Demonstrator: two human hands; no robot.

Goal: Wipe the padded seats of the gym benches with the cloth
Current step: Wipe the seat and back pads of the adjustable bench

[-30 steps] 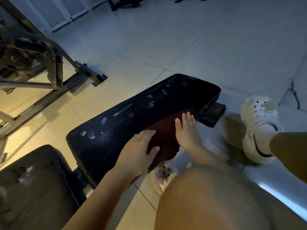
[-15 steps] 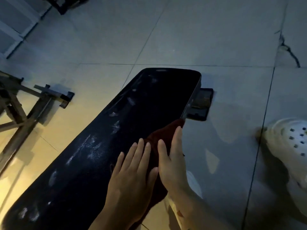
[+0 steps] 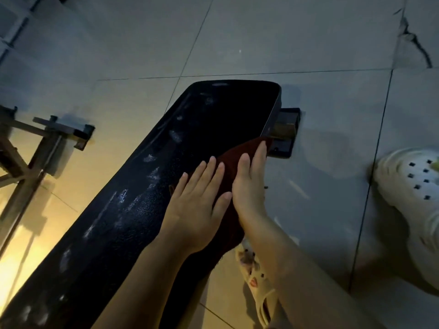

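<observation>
Head cam, looking down: long black padded bench seat (image 3: 194, 162) runs diagonally from bottom-left corner up to its rounded far end near frame centre. Dark red cloth (image 3: 240, 160) lies on the seat's right edge, towards the far end, w/ its lower part draping over that edge. Both hands are flat on it, side by side. Left hand (image 3: 197, 205) sits palm down, fingers straight and slightly spread, pressing the cloth's left part, fingertips pointing to the far end. Right hand (image 3: 249, 184) is right beside it, fingers straight and together, pressing along the cloth at the seat's right edge, tips almost at the cloth's top corner. Neither hand is curled round anything – flat and open, pressing. Pale scuff marks dot the seat's left half, from near end to far end. A dark metal bracket (image 3: 285, 131) sticks out from under the far right corner of the seat. On the tiled floor (image 3: 308, 43): metal frame (image 3: 35, 148) of other equipment at the left edge, a white perforated clog (image 3: 413, 195) at the right edge, a patterned sandal (image 3: 254, 281) below the right forearm. Light is dim, w/ a warm glow bottom-left.
</observation>
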